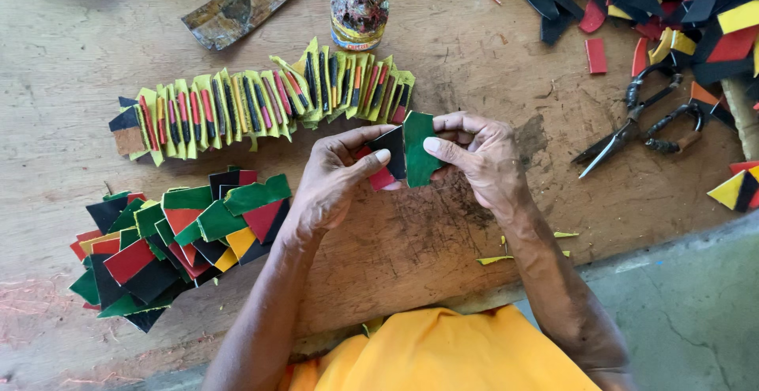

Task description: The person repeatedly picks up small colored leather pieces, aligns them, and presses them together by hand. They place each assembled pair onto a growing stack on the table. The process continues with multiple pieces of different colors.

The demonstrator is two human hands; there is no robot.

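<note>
Both hands pinch coloured patches edge to edge: the left hand [336,181] grips black and red, the right hand [482,162] a green piece [417,150]. Scissors [632,126] lie at three o'clock, loose patches [178,245] at eight.

Worn wooden table [443,233] carries coloured scraps [170,241], scissors [632,126], glue jar [358,10].

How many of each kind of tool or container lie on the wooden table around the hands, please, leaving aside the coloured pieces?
Scissors: 1, right of the right hand.
Glue jar: 1, at the top edge.
Flat metal tray: 1, left of the jar.
Total: 3.
The left hand and right hand together pinch a green piece with black and red pieces.
</note>
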